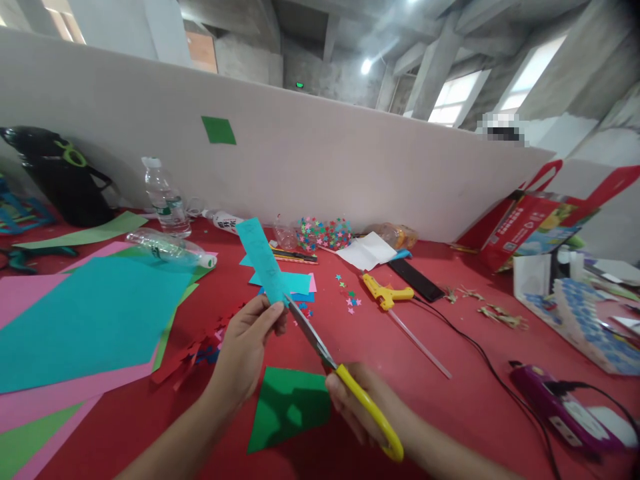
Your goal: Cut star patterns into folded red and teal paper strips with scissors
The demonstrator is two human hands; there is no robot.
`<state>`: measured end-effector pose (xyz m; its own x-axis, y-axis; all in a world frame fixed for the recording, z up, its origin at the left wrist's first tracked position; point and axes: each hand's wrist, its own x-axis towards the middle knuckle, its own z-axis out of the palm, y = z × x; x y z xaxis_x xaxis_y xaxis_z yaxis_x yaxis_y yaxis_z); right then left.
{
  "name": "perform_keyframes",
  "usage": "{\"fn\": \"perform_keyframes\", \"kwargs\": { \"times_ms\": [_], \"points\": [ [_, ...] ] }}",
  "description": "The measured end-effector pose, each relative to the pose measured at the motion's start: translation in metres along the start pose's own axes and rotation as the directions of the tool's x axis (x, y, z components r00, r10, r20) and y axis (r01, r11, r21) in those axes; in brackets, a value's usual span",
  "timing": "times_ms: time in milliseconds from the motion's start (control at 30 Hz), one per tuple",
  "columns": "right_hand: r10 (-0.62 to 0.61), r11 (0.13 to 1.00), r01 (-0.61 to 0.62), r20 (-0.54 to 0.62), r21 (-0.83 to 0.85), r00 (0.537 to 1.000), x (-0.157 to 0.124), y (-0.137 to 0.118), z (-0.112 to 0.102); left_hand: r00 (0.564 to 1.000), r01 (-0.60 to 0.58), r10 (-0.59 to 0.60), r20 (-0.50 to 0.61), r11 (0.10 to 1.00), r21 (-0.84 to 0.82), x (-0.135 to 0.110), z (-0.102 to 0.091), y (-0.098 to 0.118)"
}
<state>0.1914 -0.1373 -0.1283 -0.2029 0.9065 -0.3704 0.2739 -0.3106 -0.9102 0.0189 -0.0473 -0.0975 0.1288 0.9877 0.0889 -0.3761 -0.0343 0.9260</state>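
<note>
So the turquoise paper strip point(261, 260) is held up at an angle over the middle of the red table point(425, 413), its bottom end pinched between the thumb and fingers of the left hand point(250, 337). The right hand point(363, 400) is wrapped around the yellow handles of the scissors point(345, 377), and the blade tips are right at the strip's lower edge; can't tell if they're actually biting into it. Just below there's a green paper sheet point(290, 403) lying flat. Behind the strip sits a see-through plastic container point(325, 233) with loads of multicoloured stars showing, plus a few loose stars point(351, 303) out on the table in front. Bottle-wise, a clear bottle point(165, 200) stands upright near the white partition point(350, 170), another clear bottle point(170, 249) lies on its side over the big sheets, and a black flask point(65, 177) is off to the left; can't see what's inside that one. Over on the right, a red carrier bag point(525, 230) leans back, contents hidden, behind a blue-and-white patterned thing point(595, 327) with odds and ends around it.
</note>
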Motion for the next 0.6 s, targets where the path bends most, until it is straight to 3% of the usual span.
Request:
{"fn": "perform_keyframes", "kwargs": {
  "times_ms": [233, 433, 600],
  "points": [
    [0.007, 1.000, -0.007, -0.006, -0.016, 1.000, -0.005, -0.014, -0.004, 0.999, -0.025, 0.024, 0.024, 0.999, 0.041, 0.000, -0.003, -0.001],
    [-0.018, 0.998, 0.022, 0.072, -0.051, 0.997, -0.001, -0.004, -0.019, 0.996, -0.056, 0.048, 0.074, 0.992, 0.114, 0.004, -0.009, 0.006],
    [-0.021, 0.995, 0.030, 0.096, -0.098, 0.995, 0.000, -0.004, -0.022, 0.998, -0.057, 0.054, 0.029, 0.993, 0.107, 0.009, -0.012, 0.010]
  ]
}}
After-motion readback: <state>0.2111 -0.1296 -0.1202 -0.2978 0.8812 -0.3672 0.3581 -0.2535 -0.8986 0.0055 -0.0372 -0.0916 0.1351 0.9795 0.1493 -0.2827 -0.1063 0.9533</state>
